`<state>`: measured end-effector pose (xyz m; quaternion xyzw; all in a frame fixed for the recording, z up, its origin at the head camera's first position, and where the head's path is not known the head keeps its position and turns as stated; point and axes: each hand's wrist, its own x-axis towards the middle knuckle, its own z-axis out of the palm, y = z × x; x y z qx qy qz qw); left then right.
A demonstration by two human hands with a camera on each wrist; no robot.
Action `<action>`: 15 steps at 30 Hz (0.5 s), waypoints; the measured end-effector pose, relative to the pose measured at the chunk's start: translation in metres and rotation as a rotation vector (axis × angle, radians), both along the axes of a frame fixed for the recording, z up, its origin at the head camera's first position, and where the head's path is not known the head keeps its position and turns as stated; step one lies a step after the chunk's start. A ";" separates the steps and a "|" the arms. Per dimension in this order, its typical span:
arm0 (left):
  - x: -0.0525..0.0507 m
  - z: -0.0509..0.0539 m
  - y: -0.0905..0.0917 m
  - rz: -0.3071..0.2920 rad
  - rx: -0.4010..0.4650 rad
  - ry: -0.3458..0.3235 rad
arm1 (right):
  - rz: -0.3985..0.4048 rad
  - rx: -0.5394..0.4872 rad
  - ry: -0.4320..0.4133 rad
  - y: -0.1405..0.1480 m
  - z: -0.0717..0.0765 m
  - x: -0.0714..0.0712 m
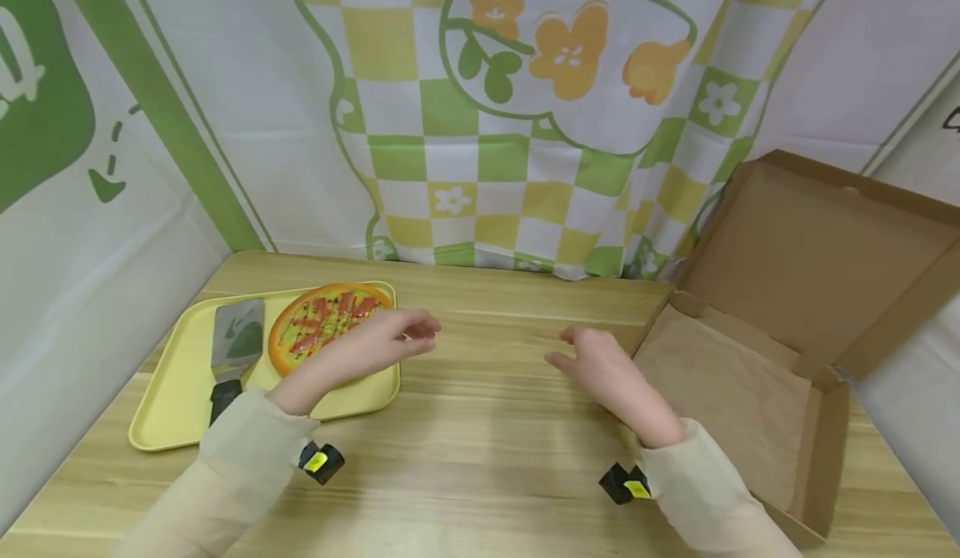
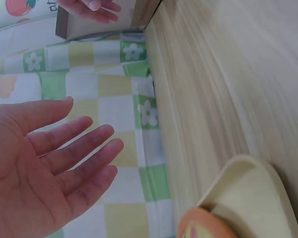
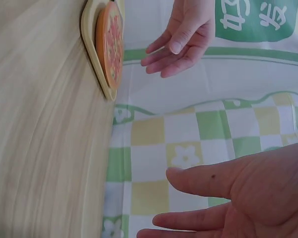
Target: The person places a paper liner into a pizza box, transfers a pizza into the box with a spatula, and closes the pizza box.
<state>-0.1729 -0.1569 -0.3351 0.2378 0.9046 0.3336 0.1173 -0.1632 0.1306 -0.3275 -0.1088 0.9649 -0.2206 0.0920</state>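
My left hand [image 1: 382,343] hovers over the right side of the yellow tray [image 1: 168,408], its fingers relaxed and holding nothing. Partly behind that forearm, a pizza [image 1: 318,324] with an orange-brown crust lies on the tray. Left of the pizza rests a spatula [image 1: 238,337] with a wide metal blade and a black handle, which the left sleeve partly covers. My right hand [image 1: 600,362] is held in the air beside the open cardboard pizza box [image 1: 727,399], with nothing in its grasp. In the left wrist view the left hand's fingers [image 2: 84,153] are spread and loosely straight.
The box's raised lid [image 1: 832,249] leans back at the far right. A sheet of brown paper [image 1: 720,391] lines the box. Behind the wooden table [image 1: 480,458] hangs a checkered curtain [image 1: 510,166], and pale fabric walls stand at both sides.
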 end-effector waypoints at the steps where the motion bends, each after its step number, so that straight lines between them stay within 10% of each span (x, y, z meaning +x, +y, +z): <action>1: 0.001 0.001 -0.003 0.007 0.000 0.009 | 0.004 -0.002 0.006 -0.003 0.000 0.000; 15: 0.023 -0.002 -0.050 0.090 0.020 0.086 | 0.029 -0.002 0.062 -0.049 -0.007 0.003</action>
